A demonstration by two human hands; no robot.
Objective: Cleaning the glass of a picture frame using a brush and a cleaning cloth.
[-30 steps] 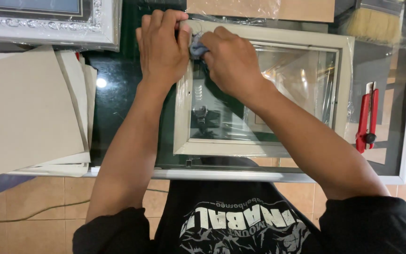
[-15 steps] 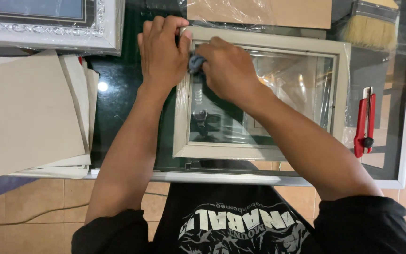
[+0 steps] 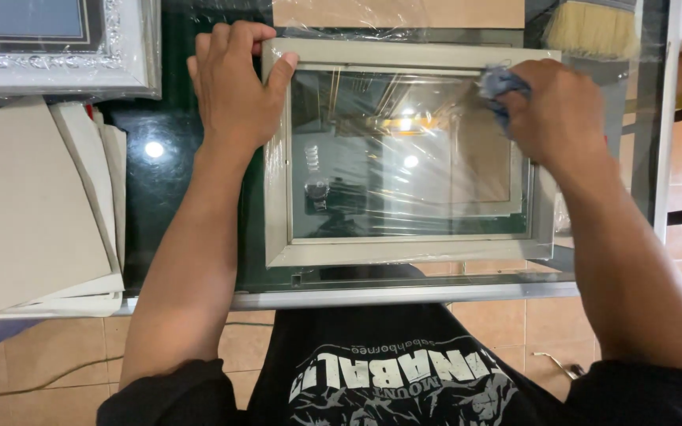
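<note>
Looking down past a black printed shirt [image 3: 404,379], the near edge of the glass tabletop [image 3: 191,181] comes first, with tan tiled floor [image 3: 41,347] showing below it. On that tabletop lies a pale grey picture frame [image 3: 278,197], flat, its glass pane [image 3: 404,158] catching reflections. Left of it sits a stack of beige boards [image 3: 25,205], close to the left forearm. The left hand [image 3: 234,83] presses on the frame's far-left corner, its grip loose and flat: thumb laid on the top rail, fingers spread over the outer edge, nothing enclosed. The right hand [image 3: 558,110] rests at the frame's far-right corner, its grip closed around a small blue cloth [image 3: 499,83] that touches the glass there. Farther off, a silver ornate frame [image 3: 65,47] lies at the far left, a plastic-wrapped board [image 3: 396,14] sits beyond the frame, and a wide brush [image 3: 593,28] lies at the far right.
</note>
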